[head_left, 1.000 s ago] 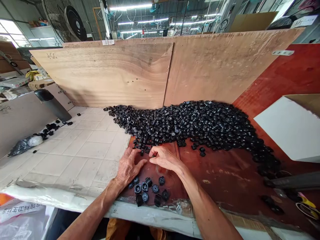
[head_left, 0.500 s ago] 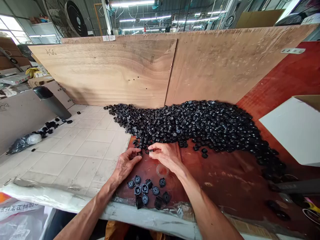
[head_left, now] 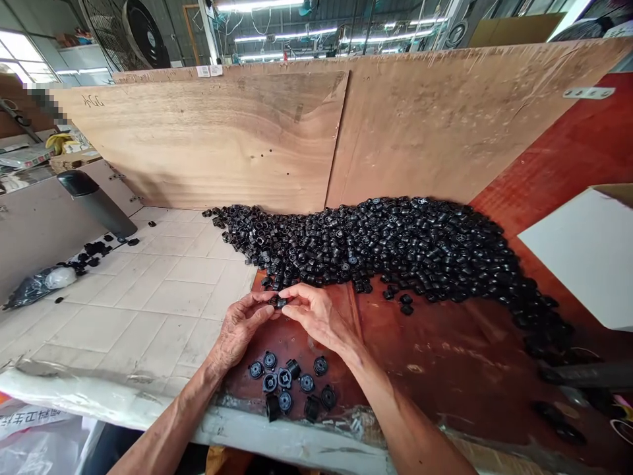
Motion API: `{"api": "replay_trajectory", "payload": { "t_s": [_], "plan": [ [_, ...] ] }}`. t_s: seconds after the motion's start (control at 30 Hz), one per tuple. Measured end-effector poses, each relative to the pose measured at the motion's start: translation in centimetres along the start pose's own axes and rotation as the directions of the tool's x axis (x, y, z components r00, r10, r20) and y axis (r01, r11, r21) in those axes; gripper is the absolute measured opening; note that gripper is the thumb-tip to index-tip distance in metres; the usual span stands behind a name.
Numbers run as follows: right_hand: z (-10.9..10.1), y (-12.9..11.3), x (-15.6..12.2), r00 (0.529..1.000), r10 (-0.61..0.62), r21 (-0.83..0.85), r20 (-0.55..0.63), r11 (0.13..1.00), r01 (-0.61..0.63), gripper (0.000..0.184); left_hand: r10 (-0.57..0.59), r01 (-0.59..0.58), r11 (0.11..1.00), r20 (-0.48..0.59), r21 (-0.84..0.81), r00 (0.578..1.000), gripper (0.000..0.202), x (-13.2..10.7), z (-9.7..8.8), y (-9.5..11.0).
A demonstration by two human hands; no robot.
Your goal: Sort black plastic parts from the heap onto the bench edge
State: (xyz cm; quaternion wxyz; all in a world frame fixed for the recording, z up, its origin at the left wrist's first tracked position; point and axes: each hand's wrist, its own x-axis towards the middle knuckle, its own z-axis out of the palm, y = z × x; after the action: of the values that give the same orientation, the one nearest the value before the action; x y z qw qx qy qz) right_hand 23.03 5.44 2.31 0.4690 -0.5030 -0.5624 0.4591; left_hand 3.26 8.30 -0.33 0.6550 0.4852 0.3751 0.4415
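Note:
A small black plastic part (head_left: 279, 302) is pinched between the fingertips of both my hands, just in front of a large heap of black plastic parts (head_left: 395, 247). My left hand (head_left: 242, 324) grips it from the left, and my right hand (head_left: 316, 315) grips it from the right. Both hands hover a little above the red-brown board (head_left: 445, 356). Below my wrists, several of the same black parts (head_left: 289, 382) sit in a small cluster near the table's front edge.
Tall plywood boards (head_left: 222, 138) wall off the back. A white tiled surface (head_left: 163, 284) lies to the left, with a dark tumbler (head_left: 96, 201), scattered black parts and a plastic bag (head_left: 37, 285). A white box (head_left: 586, 254) stands at the right.
My hands have moved forward to the heap's edge, taken a black part from it and lifted it between the fingertips of both hands. The camera view shifted slightly.

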Motion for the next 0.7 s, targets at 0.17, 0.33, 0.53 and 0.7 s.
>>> {"api": "replay_trajectory", "payload": {
  "t_s": [0.17, 0.33, 0.53, 0.7],
  "plan": [
    [0.44, 0.03, -0.09, 0.998, -0.046, -0.048, -0.034, 0.998, 0.044, 0.019, 0.033, -0.033, 0.999, 0.028, -0.02, 0.999, 0.032, 0.01, 0.15, 0.27],
    [0.61, -0.16, -0.32, 0.984, -0.171, -0.137, -0.044, 0.977, 0.163, 0.014, 0.028, -0.026, 0.999, 0.073, -0.025, 0.997, 0.039, 0.05, 0.18, 0.27],
    [0.72, -0.16, -0.48, 0.984, -0.17, -0.204, -0.045, 0.966, 0.157, 0.03, 0.023, -0.023, 1.0, 0.02, -0.002, 1.0, 0.035, -0.25, 0.33, 0.07],
    [0.85, 0.44, -0.46, 0.965, -0.263, -0.376, -0.012, 0.895, 0.239, 0.026, 0.04, -0.04, 0.999, 0.024, 0.003, 0.999, 0.034, -0.28, 0.55, 0.06]
  ]
}}
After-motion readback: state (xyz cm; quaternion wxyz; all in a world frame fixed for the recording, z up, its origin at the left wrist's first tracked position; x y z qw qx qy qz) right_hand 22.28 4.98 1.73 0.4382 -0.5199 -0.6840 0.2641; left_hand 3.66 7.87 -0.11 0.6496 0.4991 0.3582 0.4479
